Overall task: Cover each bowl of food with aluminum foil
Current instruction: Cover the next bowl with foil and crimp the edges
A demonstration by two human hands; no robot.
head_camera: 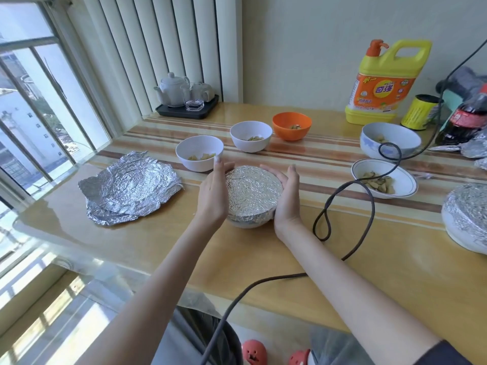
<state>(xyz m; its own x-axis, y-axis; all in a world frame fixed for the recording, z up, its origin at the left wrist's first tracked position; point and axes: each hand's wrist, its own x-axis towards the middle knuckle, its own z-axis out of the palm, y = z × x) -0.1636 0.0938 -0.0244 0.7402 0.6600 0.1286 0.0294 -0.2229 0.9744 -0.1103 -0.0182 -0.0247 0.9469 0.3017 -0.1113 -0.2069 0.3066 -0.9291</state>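
A white bowl wrapped over the top with crinkled foil (253,194) stands mid-table. My left hand (213,193) presses its left side and my right hand (286,196) cups its right side, fingers fairly straight against the foil. Loose foil sheets (129,188) lie flat to the left. Uncovered bowls with food sit behind: a white bowl (199,156), a second white bowl (251,136), an orange bowl (292,126), a blue-patterned bowl (390,139) and a shallow dish (384,177). Another foil-covered bowl (466,219) shows at the right edge.
A black cable (350,196) loops across the table's right half and over the near edge. A yellow detergent jug (382,83), yellow can (420,111) and cola bottle (466,119) stand at the back right. A tea tray (187,110) sits back left by the window.
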